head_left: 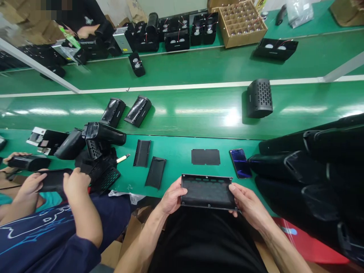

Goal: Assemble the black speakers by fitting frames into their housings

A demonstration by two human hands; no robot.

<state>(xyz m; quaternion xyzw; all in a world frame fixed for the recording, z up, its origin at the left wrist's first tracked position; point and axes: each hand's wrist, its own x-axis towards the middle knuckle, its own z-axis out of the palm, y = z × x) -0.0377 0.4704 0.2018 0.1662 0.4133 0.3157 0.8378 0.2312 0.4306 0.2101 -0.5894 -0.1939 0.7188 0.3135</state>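
A green bench [176,155] spans the view, bulky black casings [295,167] piled at its right. At the near edge a black shell [207,193] is held hollow side up, long axis running left to right between the hands. The left hand [171,197] pinches one short end, the right hand [247,198] the other. Beyond, roughly parallel, lies a thin sheet [205,156].

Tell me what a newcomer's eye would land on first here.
Probably the open black casing, held by its ends between the left hand and the right hand at lower centre. Then perhaps the big heap of black parts crowding the right edge, and the perforated black unit standing on the green surface beyond.
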